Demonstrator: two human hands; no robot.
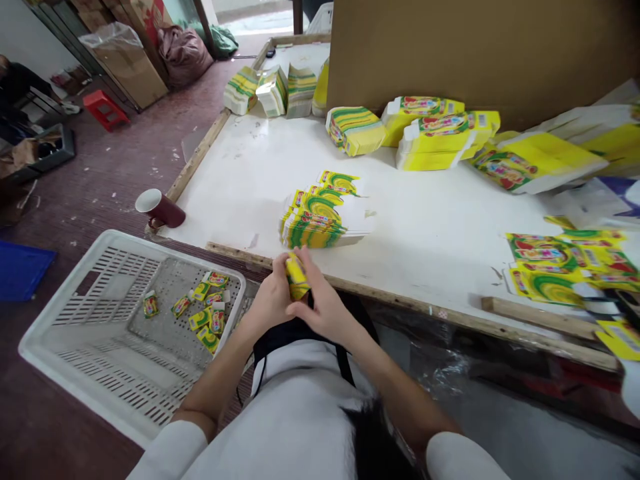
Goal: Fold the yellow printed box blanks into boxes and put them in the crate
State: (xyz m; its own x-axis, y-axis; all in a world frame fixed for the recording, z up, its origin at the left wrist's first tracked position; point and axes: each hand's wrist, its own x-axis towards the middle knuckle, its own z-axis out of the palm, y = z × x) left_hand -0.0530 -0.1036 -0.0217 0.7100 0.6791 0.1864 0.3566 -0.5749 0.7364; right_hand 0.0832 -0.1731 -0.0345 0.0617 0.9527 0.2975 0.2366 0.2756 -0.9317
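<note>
Between both hands, just in front of the table's edge, is a small yellow and green carton (297,277). My left hand (274,293) is closed around its left side. My right hand (324,307) presses on its right side with fingers and thumb. Part of the carton is hidden by the fingers. Right beyond the hands, a fanned stack of flat printed cartons (317,217) lies on the white table (425,227). Low to the left stands a white plastic basket (107,250), with several small folded cartons (203,319) lying on its bottom.
A maroon mug (170,210) stands at the table's left corner. Bundles of flat cartons (435,143) line the back, before a large cardboard sheet (475,53). More flat cartons (555,263) and a wooden strip (543,319) lie right. A red stool (105,110) is on the floor.
</note>
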